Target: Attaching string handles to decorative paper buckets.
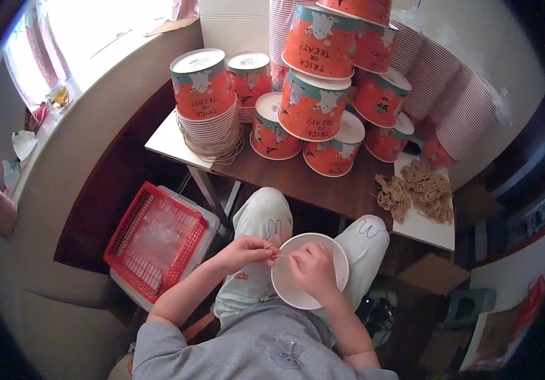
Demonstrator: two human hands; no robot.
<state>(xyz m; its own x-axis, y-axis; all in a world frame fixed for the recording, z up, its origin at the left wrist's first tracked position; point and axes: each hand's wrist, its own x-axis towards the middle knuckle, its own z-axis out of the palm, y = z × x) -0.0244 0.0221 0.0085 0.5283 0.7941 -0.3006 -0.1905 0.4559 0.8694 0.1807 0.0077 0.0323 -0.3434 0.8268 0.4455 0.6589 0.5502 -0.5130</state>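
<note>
A round paper bucket (290, 286) rests in my lap between my thighs, its white inside facing up. My left hand (250, 252) is at the bucket's left rim, thumb and fingers pinched on a thin tan cord (282, 256). Over the bucket's opening is my right hand (315, 269), its fingertips closed on the same cord a short way to the right. Only a short length of the cord shows between the two hands. Whether it is fastened to the bucket cannot be made out.
Ahead, upturned orange-and-green paper buckets (313, 107) are piled on a brown table (298, 180). Bundles of tan cord (427, 190) lie at its right end. Nested bucket stacks (465, 114) lean behind. A red plastic basket (200, 234) sits low on the left; a cardboard box (434, 273) is at right.
</note>
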